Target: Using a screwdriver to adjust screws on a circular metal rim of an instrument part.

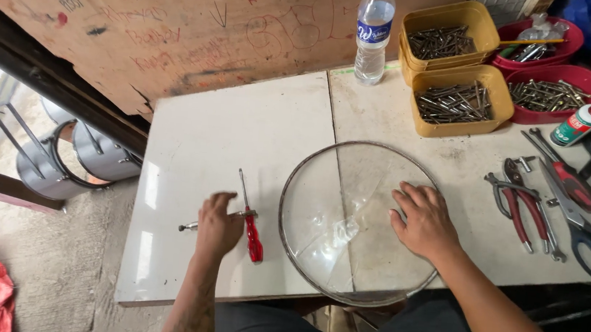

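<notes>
Two bare hands are at work on the white tiled tabletop point(205, 144), in the lower middle of the frame. The right hand point(424, 223) lies flat, fingers spread and closed on nothing, pressing on the right side of a round clear glass lid with a thin metal rim point(334, 212), which sits at the centre of the frame across the joint between two tiles. The left hand point(217, 225), to the left of the lid and apart from it, is curled down over a small silvery metal rod-shaped fitting point(189, 226) that pokes out from under it; whether the fingers are fully clamped on it I cannot tell. Just beside that hand lies a red-handled screwdriver point(250, 222), its shaft pointing towards the top of the frame.

Judging from this, doing the step well means keeping the right palm spread and steady so the lid neither rocks nor slides on the smooth tile, with even pressure kept away from the rim. The small fitting looks easy to roll away, so a firm pinch would help.

Yellow rectangular tubs of dark nails point(458, 98) and red bowls of nails point(551, 96) stand at the upper right, with a clear plastic water bottle point(373, 34) beside them; red-handled pliers point(523, 207) and scissors lie at the right edge.
</notes>
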